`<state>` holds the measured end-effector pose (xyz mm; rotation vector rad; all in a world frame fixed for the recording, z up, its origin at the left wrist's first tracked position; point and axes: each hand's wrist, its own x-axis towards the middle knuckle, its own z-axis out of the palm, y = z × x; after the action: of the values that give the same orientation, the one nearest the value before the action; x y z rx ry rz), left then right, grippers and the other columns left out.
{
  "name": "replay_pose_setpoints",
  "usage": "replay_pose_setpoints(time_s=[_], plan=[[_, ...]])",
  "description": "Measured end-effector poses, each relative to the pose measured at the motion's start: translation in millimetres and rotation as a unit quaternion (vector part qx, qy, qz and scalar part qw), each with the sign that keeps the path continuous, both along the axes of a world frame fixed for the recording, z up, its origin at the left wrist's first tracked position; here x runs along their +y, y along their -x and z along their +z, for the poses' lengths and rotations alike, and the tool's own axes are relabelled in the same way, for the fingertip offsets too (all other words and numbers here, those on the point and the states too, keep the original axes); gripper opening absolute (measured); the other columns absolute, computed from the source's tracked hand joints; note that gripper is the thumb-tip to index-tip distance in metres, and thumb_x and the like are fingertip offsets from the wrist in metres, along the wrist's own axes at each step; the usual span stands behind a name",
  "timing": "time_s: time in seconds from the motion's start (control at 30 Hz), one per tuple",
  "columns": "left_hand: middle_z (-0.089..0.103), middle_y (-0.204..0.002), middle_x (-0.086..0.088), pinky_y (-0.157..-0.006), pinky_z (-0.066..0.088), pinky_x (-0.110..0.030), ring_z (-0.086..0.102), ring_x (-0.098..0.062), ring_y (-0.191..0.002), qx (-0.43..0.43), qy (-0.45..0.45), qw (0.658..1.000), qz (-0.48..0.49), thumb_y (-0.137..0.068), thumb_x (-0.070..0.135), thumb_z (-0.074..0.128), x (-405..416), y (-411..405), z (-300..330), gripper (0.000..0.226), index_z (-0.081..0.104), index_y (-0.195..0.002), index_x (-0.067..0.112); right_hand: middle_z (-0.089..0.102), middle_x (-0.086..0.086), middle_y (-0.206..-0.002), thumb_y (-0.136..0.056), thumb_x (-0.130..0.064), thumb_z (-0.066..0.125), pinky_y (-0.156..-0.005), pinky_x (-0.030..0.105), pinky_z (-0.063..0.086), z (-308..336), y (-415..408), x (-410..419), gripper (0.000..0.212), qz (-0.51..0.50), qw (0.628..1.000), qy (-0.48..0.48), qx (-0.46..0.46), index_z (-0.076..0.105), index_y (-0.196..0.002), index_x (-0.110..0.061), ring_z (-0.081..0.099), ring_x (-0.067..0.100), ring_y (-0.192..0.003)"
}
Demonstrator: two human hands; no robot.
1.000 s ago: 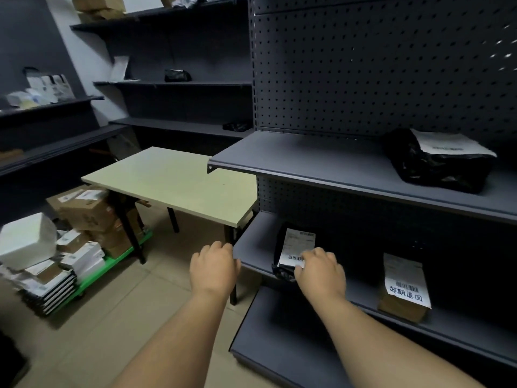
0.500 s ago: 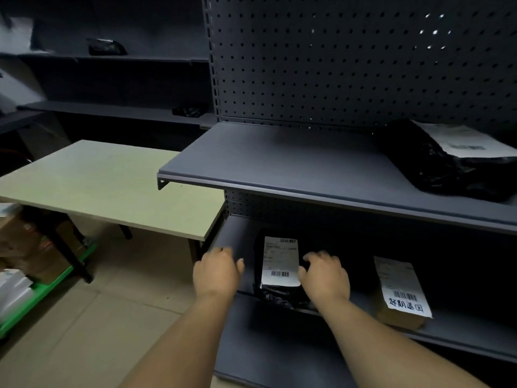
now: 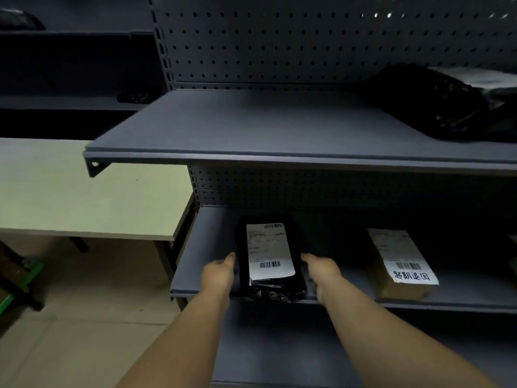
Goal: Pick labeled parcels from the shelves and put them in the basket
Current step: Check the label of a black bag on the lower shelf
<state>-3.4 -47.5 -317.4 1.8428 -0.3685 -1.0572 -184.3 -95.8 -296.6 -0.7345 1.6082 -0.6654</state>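
On the lower shelf, centre of frame: black parcel point(image 3: 268, 256) lying flat near the front edge, white barcode label facing up.
Left hand point(image 3: 218, 275): at the parcel's left edge, fingers reaching toward it, thumb tip at or just beside the wrap; grip not confirmed, fingers mostly hidden behind the back of the hand.
Right hand point(image 3: 321, 273): against the parcel's right side, fingers tucked down out of sight; whether curled round the bag cannot be told.
Lower right of frame: brown box point(image 3: 400, 267) on the same shelf point(image 3: 195, 247), white label with barcode and handwriting, well apart from both hands.
Upper right of frame: large black bag point(image 3: 428, 105) with a pale label on the higher shelf, untouched.
Left of frame: pale table point(image 3: 84, 191) beside the rack.
Basket: not in view.
Progress: judged early in this pick; parcel bracketed by both hands, not yet lifted off the shelf.
Left to do: lift, carry to the basket, drop in; at least two more labelled parcels waiting on these shelves.
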Motion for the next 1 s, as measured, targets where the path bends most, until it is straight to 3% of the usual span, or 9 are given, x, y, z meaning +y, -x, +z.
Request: replay_pose_setpoints(time_s=[0.03,0.1,0.17,0.4,0.5,0.7,0.83,0.93,1.0], plan=[[0.051,-0.067,-0.007,-0.071,0.04,-0.035,0.049,-0.026,-0.073,0.018,0.002,1.0,0.0,-0.091,0.033,0.058,-3.5,-0.5,-3.4,0.034,0.051,-0.064,0.013,0.063,0.013,-0.091,-0.092,-0.026,0.056,-0.048,0.019,0.044,-4.7,-1.2,-1.9,0.038,-0.006,1.0,-0.013,-0.026,0.057,-0.119,0.001,0.058,0.021,-0.074],[0.054,-0.07,-0.005,-0.07,0.039,-0.03,0.051,-0.023,-0.069,0.054,0.021,0.998,-0.011,-0.092,0.032,0.057,-10.1,-0.9,-11.5,0.033,0.051,-0.066,0.013,0.058,0.015,-0.126,-0.094,-0.029,0.053,-0.076,0.022,0.044,-15.6,-4.2,-7.0,0.045,-0.012,0.997,-0.031,-0.066,0.049,-0.132,-0.004,0.057,0.025,-0.108],[0.059,-0.078,-0.003,-0.074,0.041,-0.029,0.056,-0.019,-0.073,0.064,0.032,0.997,-0.033,-0.093,0.032,0.056,-15.5,-0.9,-18.0,0.028,0.053,-0.073,0.012,0.05,0.014,-0.138,-0.095,-0.03,0.051,-0.094,0.03,0.038,-26.2,-6.8,-11.9,0.047,-0.013,0.996,-0.034,-0.087,0.045,-0.136,-0.008,0.047,0.027,-0.125],[0.068,-0.1,-0.012,-0.089,0.05,-0.042,0.063,-0.033,-0.096,0.095,0.038,0.991,-0.083,-0.095,0.035,0.05,-31.5,2.7,-28.5,0.03,0.061,-0.106,0.01,0.06,0.011,-0.123,-0.095,-0.028,0.05,-0.089,0.03,0.041,-46.5,-8.9,-26.9,0.037,0.004,0.992,-0.026,-0.121,0.053,-0.127,-0.009,0.056,0.023,-0.108],[0.069,-0.089,-0.004,-0.07,0.05,-0.033,0.064,-0.024,-0.086,0.095,0.042,0.99,-0.091,-0.095,0.035,0.05,-34.6,3.1,-29.6,0.025,0.064,-0.091,0.015,0.064,0.004,-0.102,-0.095,-0.027,0.049,-0.088,0.03,0.04,-48.0,-11.2,-28.4,0.03,0.015,0.992,-0.024,-0.125,0.057,-0.119,-0.012,0.056,0.019,-0.097],[0.07,-0.079,0.0,-0.061,0.049,-0.028,0.066,-0.019,-0.077,0.081,0.058,0.991,-0.094,-0.094,0.032,0.053,-26.5,8.5,-18.0,0.023,0.064,-0.077,0.021,0.059,0.006,-0.124,-0.094,-0.028,0.052,-0.099,0.031,0.036,-40.3,-8.5,-20.1,0.035,0.02,0.99,-0.039,-0.133,0.054,-0.124,-0.012,0.051,0.023,-0.121],[0.068,-0.063,0.011,-0.047,0.047,-0.018,0.064,-0.005,-0.06,0.071,0.083,0.99,-0.094,-0.093,0.025,0.056,-12.3,13.7,-2.7,0.019,0.06,-0.075,0.022,0.063,-0.002,-0.099,-0.088,-0.029,0.061,-0.092,0.028,0.038,-34.2,-2.2,-3.7,0.016,0.021,0.99,-0.042,-0.134,0.063,-0.093,-0.015,0.059,0.016,-0.097],[0.066,-0.075,0.009,-0.068,0.05,-0.025,0.063,-0.009,-0.072,0.059,0.093,0.99,-0.086,-0.092,0.02,0.058,1.4,19.9,10.7,0.005,0.062,-0.095,0.017,0.066,0.001,-0.104,-0.088,-0.027,0.063,-0.093,0.031,0.041,-27.9,1.6,9.7,0.02,-0.001,0.991,-0.021,-0.129,0.064,-0.103,-0.014,0.059,0.017,-0.098],[0.065,-0.08,0.008,-0.076,0.048,-0.03,0.062,-0.009,-0.076,0.057,0.104,0.99,-0.079,-0.091,0.017,0.06,11.2,22.5,18.0,0.021,0.061,-0.112,0.014,0.063,0.003,-0.111,-0.089,-0.025,0.062,-0.1,0.034,0.04,-19.7,4.0,18.9,0.028,-0.004,0.993,-0.005,-0.122,0.061,-0.114,-0.015,0.054,0.018,-0.106]])
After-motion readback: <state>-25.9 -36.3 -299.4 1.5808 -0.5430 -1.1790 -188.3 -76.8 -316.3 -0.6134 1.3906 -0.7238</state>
